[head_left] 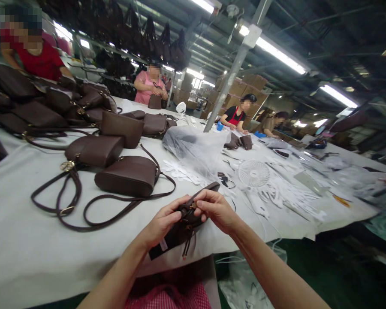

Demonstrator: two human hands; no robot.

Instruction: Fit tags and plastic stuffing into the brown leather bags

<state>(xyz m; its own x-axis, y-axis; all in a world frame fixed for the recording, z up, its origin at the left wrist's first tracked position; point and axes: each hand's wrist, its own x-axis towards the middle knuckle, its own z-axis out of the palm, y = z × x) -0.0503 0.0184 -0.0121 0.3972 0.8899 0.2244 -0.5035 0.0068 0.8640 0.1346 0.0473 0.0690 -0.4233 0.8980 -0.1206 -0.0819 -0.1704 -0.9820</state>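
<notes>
I hold a small dark brown leather pouch (184, 226) over the near edge of the white table (25, 253). My left hand (162, 223) grips its lower left side, fingers curled around it. My right hand (216, 209) pinches the top of the pouch near a small metal fitting. A thin cord with a red tip hangs from the pouch. A brown shoulder bag (127, 175) with a long looped strap lies just beyond my hands.
Several brown bags (45, 107) are piled at the far left. A clear plastic bag (193, 148), a small white fan (254, 173) and white paper pieces lie to the right. Other people work along the table's far side. A grey pole (231, 77) rises mid-table.
</notes>
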